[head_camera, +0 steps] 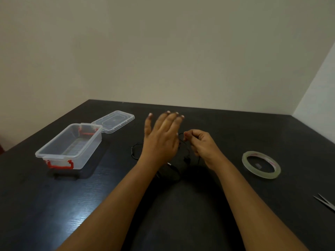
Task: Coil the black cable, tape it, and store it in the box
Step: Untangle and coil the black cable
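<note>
Black cable (pixel 134 151) lies in loose loops on the dark desk (pixel 235 134), mostly under the hands. Right hand (pixel 201 144) pinches a strand of it between curled fingertips. Left hand (pixel 161 140) raised above it, fingers straight, holding nothing. Clear box (pixel 69 146) stands left, its lid (pixel 113 121) off behind it. Tape roll (pixel 261 167) right; scissors (pixel 325 202) at the right edge.

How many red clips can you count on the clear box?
2. One red clip is on the near end of the box; the other is on its far end, by the lid.
</note>
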